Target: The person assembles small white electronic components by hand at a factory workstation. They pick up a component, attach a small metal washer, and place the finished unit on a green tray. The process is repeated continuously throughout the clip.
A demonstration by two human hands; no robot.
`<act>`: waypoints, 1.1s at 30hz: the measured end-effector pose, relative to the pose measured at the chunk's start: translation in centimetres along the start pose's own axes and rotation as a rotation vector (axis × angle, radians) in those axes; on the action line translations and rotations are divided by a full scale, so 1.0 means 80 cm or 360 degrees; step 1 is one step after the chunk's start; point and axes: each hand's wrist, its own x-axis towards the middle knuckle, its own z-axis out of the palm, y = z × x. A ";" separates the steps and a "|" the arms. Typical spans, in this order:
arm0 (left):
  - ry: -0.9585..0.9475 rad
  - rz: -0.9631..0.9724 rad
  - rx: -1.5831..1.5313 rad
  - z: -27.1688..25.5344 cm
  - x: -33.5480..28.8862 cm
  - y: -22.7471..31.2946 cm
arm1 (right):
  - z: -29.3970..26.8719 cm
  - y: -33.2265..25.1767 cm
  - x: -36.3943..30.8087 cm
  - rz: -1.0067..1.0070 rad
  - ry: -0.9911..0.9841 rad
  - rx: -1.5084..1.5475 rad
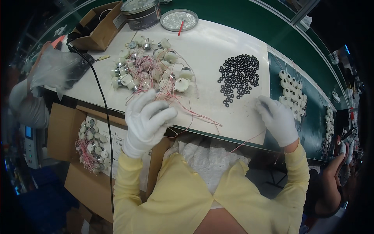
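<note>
My left hand, in a white glove, is raised at the table's front edge, just in front of a pile of small white-and-metal motors with pink wires. Its fingers are curved and apart, and I see nothing in them. My right hand, gloved alike, hovers near the seam of the white and dark green surfaces. Its bent fingers point left, apart, with nothing visible between them. Just beyond it lies a loose patch of small black rings. Pink wires trail from the pile over the front edge.
White motors bearing black rings stand grouped on the green mat at right. An open carton with more motors sits below left. A black cable crosses there. A tin, lid and cardboard box stand behind.
</note>
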 end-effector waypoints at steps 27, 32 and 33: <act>-0.0210 -0.0043 -0.0326 0.045 0.014 0.063 | 0.025 -0.045 0.037 -0.0080 -0.0368 0.0997; -0.0289 -0.0149 -0.0445 0.055 0.022 0.061 | 0.022 -0.053 0.045 -0.0111 -0.0370 0.0845; -0.0294 -0.0169 -0.0461 0.056 0.023 0.061 | 0.021 -0.055 0.046 -0.0139 -0.0369 0.0816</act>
